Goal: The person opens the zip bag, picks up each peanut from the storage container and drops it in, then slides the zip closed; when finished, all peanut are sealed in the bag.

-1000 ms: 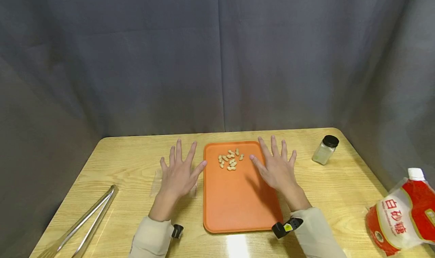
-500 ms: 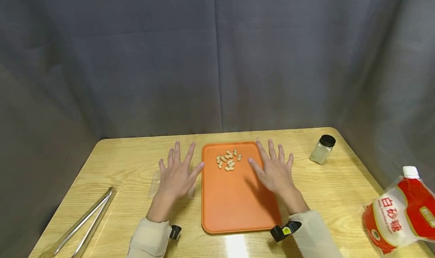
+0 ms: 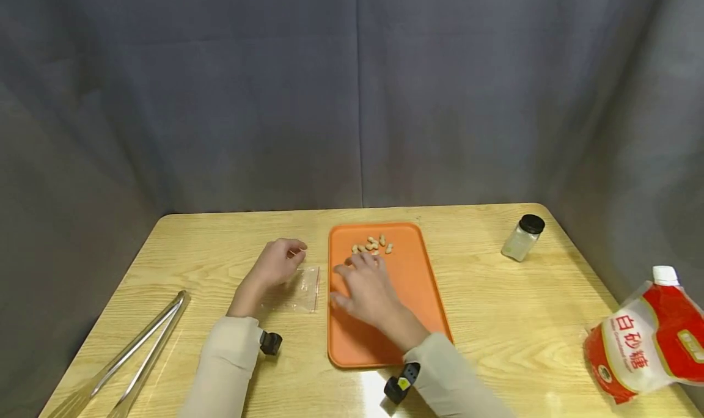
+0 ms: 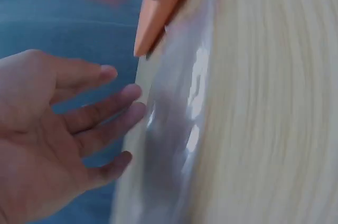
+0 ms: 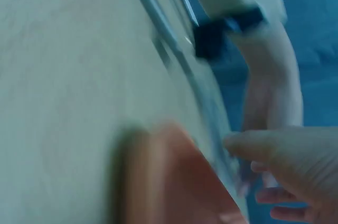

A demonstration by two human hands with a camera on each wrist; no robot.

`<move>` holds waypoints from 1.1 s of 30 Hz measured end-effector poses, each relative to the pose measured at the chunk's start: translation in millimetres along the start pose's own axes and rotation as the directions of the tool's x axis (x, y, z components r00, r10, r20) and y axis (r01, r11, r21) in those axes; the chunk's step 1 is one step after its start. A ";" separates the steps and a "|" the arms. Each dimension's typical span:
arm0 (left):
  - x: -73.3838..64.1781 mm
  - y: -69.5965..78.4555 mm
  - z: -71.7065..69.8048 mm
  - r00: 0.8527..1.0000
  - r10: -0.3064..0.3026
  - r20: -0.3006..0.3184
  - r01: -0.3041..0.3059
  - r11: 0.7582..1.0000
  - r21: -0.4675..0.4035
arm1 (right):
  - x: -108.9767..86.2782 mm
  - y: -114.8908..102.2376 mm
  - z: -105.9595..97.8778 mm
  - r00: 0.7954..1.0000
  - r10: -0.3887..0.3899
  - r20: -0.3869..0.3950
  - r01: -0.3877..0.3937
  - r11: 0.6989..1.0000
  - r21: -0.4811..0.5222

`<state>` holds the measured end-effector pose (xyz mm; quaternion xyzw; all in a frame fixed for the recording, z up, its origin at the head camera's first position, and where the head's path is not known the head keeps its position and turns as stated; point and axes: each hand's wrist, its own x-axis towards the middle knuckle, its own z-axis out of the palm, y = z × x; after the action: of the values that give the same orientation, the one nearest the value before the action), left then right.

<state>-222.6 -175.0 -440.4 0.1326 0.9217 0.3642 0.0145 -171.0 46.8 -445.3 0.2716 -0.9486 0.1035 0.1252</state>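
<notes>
Over the left part of the orange tray (image 3: pixel 409 271), my right hand (image 3: pixel 367 289) hovers with fingers apart and holds nothing. Several unshelled peanuts (image 3: pixel 382 240) lie at the tray's far end, some hidden behind that hand. To the tray's left, a clear zip bag (image 3: pixel 305 289) lies flat on the table. My left hand (image 3: pixel 279 262) is just above the bag's far side, its fingers loosely bent. In the left wrist view, a gap shows between the left fingertips and the shiny bag (image 4: pixel 177 123). The right wrist view is blurred; the right hand (image 5: pixel 301 171) appears there near the tray.
Metal tongs (image 3: pixel 151 351) lie at the table's left front. A small jar (image 3: pixel 521 241) with a black lid lies tilted at the back right. A red and white sugar pouch (image 3: pixel 640 338) with a white cap is at the right edge. Grey curtains (image 3: pixel 352 100) surround the table.
Both hands were spread flat on either side. My right hand has swung left over the tray; the left hand has turned and bent its fingers above the bag, uncovering more of it.
</notes>
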 end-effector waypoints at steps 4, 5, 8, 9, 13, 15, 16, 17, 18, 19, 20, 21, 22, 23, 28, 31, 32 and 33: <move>6.4 -7.6 11.4 0.990 -0.014 0.140 0.027 0.995 -0.093 | 6.9 -38.9 20.6 0.992 -0.087 0.090 0.093 0.994 -0.063; 7.1 -7.9 14.0 0.988 -0.014 0.157 0.030 0.994 -0.105 | 7.0 -44.9 24.7 0.991 -0.096 0.097 0.104 0.992 -0.077; 7.4 -7.0 18.4 0.984 -0.019 0.176 0.039 0.993 -0.109 | 5.8 -53.1 32.4 0.991 -0.092 0.097 0.104 0.988 -0.117; 6.8 -6.8 18.7 0.984 -0.020 0.175 0.039 0.993 -0.109 | 5.5 -53.6 33.7 0.992 -0.086 0.095 0.098 0.988 -0.121; 2.3 -10.5 17.2 0.985 -0.041 0.167 0.069 0.984 -0.164 | 4.0 -50.8 32.4 0.994 -0.057 0.095 0.069 0.989 -0.129; -0.8 -12.7 15.5 0.987 -0.044 0.152 0.079 0.970 -0.231 | 2.9 -48.5 30.0 0.996 -0.046 0.081 0.057 0.989 -0.140; -2.4 -13.8 14.4 0.989 -0.043 0.141 0.081 0.956 -0.281 | 2.2 -47.3 28.3 0.997 -0.044 0.068 0.053 0.988 -0.144; -4.2 -14.0 13.0 0.991 -0.038 0.128 0.080 0.938 -0.338 | 1.5 -46.4 26.2 0.998 -0.044 0.053 0.051 0.988 -0.145; -5.9 -13.9 11.7 0.993 -0.039 0.111 0.080 0.916 -0.393 | 0.7 -45.5 24.1 0.998 -0.048 0.030 0.052 0.988 -0.145; -7.6 -12.9 10.7 0.995 -0.043 0.094 0.082 0.888 -0.453 | -0.3 -44.6 21.4 0.999 -0.052 0.006 0.053 0.989 -0.141; -9.2 -11.7 9.6 0.996 -0.046 0.077 0.079 0.859 -0.507 | -1.5 -43.6 18.2 0.998 -0.060 -0.019 0.057 0.990 -0.133; -10.5 -10.2 8.8 0.997 -0.051 0.061 0.076 0.824 -0.561 | -2.6 -42.7 14.6 0.997 -0.070 -0.045 0.064 0.991 -0.121; -11.8 -7.7 7.9 0.998 -0.049 0.049 0.069 0.791 -0.608 | -4.0 -41.6 9.9 0.994 -0.077 -0.078 0.070 0.993 -0.095; -12.7 -4.6 7.5 0.998 -0.049 0.037 0.061 0.761 -0.646 | -5.3 -40.3 5.2 0.990 -0.083 -0.111 0.076 0.995 -0.066; -12.6 14.0 7.0 1.000 0.007 -0.027 -0.026 0.658 -0.753 | -11.0 -32.8 -19.9 0.958 -0.082 -0.274 0.118 0.986 0.120; -12.0 22.7 7.9 0.997 0.040 -0.061 -0.073 0.617 -0.784 | -11.2 -30.3 -28.3 0.936 -0.068 -0.344 0.146 0.968 0.205; -12.4 25.4 8.3 0.996 0.048 -0.070 -0.085 0.603 -0.793 | -11.0 -30.2 -30.2 0.929 -0.055 -0.365 0.150 0.960 0.238; -12.9 27.7 8.7 0.995 0.055 -0.078 -0.095 0.589 -0.803 | -10.6 -30.3 -31.8 0.924 -0.033 -0.380 0.147 0.950 0.275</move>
<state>-202.7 -153.2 -428.9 0.1421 0.6516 0.7442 0.0369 -140.1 35.2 -414.5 0.3068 -0.8676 0.2889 0.2642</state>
